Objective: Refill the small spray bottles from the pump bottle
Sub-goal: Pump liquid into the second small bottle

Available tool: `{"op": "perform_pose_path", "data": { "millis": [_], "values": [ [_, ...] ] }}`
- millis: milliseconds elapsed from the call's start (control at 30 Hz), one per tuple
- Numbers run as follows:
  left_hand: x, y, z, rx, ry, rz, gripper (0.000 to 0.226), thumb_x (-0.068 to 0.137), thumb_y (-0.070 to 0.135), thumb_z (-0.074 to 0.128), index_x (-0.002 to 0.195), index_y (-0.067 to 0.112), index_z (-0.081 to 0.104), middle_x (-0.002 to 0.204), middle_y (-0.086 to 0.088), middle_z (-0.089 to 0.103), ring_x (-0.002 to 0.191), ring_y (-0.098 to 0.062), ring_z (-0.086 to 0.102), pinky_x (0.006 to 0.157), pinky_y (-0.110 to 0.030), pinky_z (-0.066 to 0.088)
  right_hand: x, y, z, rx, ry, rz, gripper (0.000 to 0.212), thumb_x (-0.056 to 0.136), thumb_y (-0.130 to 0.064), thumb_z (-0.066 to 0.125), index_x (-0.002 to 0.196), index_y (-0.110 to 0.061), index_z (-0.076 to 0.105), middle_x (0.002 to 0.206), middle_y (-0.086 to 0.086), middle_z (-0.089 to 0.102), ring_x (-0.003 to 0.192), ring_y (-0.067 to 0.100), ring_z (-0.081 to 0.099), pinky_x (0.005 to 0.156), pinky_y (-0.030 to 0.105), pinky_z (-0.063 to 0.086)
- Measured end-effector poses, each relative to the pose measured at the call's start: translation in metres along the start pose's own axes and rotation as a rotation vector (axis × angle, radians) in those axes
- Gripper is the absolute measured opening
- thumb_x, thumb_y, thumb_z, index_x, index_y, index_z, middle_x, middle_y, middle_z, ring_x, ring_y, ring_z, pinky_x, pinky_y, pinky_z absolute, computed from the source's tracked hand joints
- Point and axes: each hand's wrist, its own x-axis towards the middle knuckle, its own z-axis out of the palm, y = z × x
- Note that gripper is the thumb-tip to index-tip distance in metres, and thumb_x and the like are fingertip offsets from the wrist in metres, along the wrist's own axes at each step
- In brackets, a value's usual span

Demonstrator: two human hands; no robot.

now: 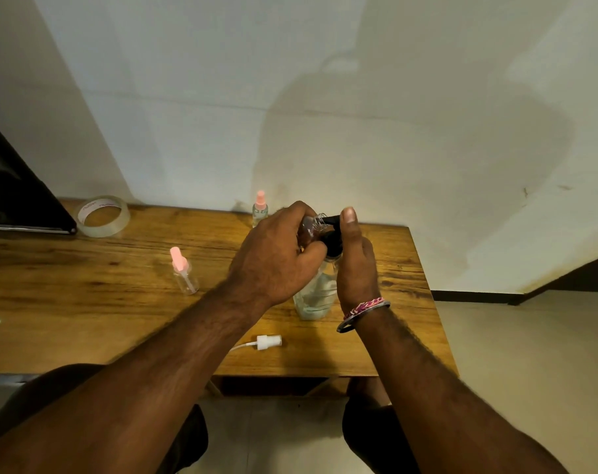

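Pink-capped spray bottles point(184, 271): two standing; one open bottle point(312, 224) held at pump bottle point(316, 295).

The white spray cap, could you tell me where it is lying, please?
The white spray cap lies on the table near its front edge, just in front of the pump bottle, between the forearms.

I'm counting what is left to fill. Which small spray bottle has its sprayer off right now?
The one the left hand holds at the pump bottle nozzle: its threaded neck is bare. The other two keep pink tops.
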Motion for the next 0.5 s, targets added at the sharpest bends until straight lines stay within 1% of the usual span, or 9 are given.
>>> {"op": "perform_pose_path", "data": {
  "millis": [100,167,267,433,500],
  "values": [
    [0.0005,0.0004,0.0008,-0.005,-0.003,-0.009,0.029,0.083,0.036,0.057,0.108,0.023,0.061,0.09,0.007,0.066,0.08,-0.011,0.062,0.063,-0.027,0.047,-0.0021,-0.0037,0.0001,0.025,-0.01,0.009,0.055,0.094,-0.062,0.037,0.09,-0.024,0.078,0.089,-0.003,0.08,0.091,0.008,0.074,0.078,0.016,0.054],
    [0.0002,0.0002,0.0006,-0.008,-0.004,-0.009,0.028,0.083,0.036,0.056,0.108,0.023,0.061,0.09,0.007,0.066,0.079,-0.011,0.062,0.063,-0.027,0.046,-0.0017,-0.0022,0.0006,0.017,-0.014,0.014,0.056,0.097,-0.064,0.039,0.09,-0.025,0.078,0.09,-0.002,0.08,0.092,0.01,0.074,0.079,0.017,0.055],
    [-0.0001,-0.0004,-0.0003,-0.009,0.004,-0.013,0.029,0.083,0.036,0.056,0.108,0.022,0.062,0.09,0.007,0.065,0.079,-0.012,0.062,0.061,-0.026,0.044,-0.0007,-0.0011,0.0034,0.012,0.009,0.023,0.051,0.096,-0.058,0.041,0.089,-0.024,0.078,0.088,-0.001,0.08,0.09,0.01,0.074,0.076,0.017,0.054],
    [-0.0009,-0.0036,0.0,0.002,-0.003,-0.01,0.026,0.086,0.034,0.059,0.109,0.021,0.062,0.089,0.007,0.064,0.079,-0.011,0.06,0.061,-0.025,0.04,0.0011,0.002,0.0059,0.028,0.061,0.032,0.048,0.093,-0.054,0.046,0.085,-0.019,0.078,0.079,-0.002,0.078,0.081,0.006,0.074,0.07,0.014,0.053],
    [-0.0013,-0.0057,0.0009,0.016,-0.004,-0.004,0.026,0.087,0.033,0.061,0.11,0.022,0.061,0.09,0.006,0.064,0.08,-0.011,0.06,0.062,-0.026,0.043,0.0009,0.0018,0.0061,0.038,0.074,0.035,0.048,0.093,-0.052,0.047,0.086,-0.017,0.078,0.077,-0.003,0.078,0.08,0.005,0.074,0.068,0.014,0.053]
  ]
}}
